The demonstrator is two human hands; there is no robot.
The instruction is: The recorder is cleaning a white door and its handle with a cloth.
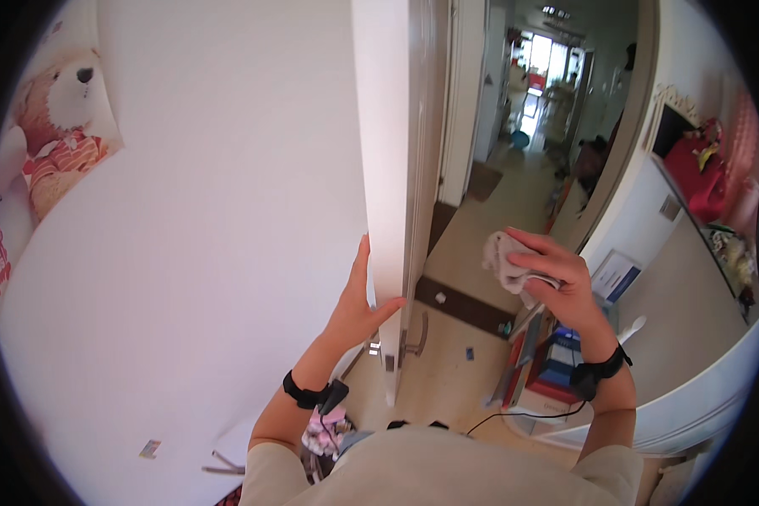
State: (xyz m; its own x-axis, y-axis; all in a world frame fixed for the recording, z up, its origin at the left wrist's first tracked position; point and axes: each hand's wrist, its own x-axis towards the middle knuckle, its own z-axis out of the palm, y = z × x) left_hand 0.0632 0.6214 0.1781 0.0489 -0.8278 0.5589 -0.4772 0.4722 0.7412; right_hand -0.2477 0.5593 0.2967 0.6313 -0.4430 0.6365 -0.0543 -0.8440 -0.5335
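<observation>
A white door stands ajar in front of me, its narrow edge turned toward me. My left hand grips that edge at mid-height, the fingers along the left face and the thumb across the edge. Just below the thumb, a lever handle sticks out on the door's right side. To the right of the door, my right hand is raised in the air, closed around a crumpled pale grey cloth. The cloth is apart from the door. Black bands circle both my wrists.
Stacked boxes and books stand right of the door, beside a dresser holding a red bag. A dark threshold strip crosses the floor before a hallway. Pink fabric lies low by my left arm. A black cable hangs near my right arm.
</observation>
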